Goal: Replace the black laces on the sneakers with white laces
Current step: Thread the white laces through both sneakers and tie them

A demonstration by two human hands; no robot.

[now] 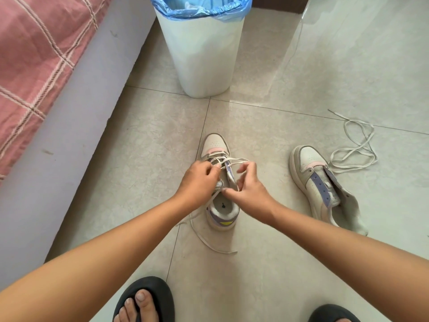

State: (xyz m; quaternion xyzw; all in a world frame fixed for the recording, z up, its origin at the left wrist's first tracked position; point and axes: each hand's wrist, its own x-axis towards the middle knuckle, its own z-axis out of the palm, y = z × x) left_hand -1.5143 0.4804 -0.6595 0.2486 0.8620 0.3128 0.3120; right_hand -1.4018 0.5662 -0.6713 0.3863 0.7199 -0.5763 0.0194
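A white sneaker (216, 145) with pink and purple trim stands on the floor in the middle, toe pointing away. A white lace (234, 161) is partly threaded through its front eyelets. My left hand (199, 180) pinches the lace over the sneaker's left side. My right hand (249, 189) pinches the lace over the tongue, on the right. One loose end (204, 240) trails onto the tiles near the heel. A second sneaker (318, 182) without laces lies to the right, tongue pulled open. Beside it a loose white lace (355, 154) is coiled on the floor.
A white bin (204, 56) with a blue liner stands behind the sneakers. A bed with a pink checked cover (34, 66) runs along the left. My feet in dark slippers (148, 298) are at the bottom edge. A thin white cable (294, 45) hangs at the back right.
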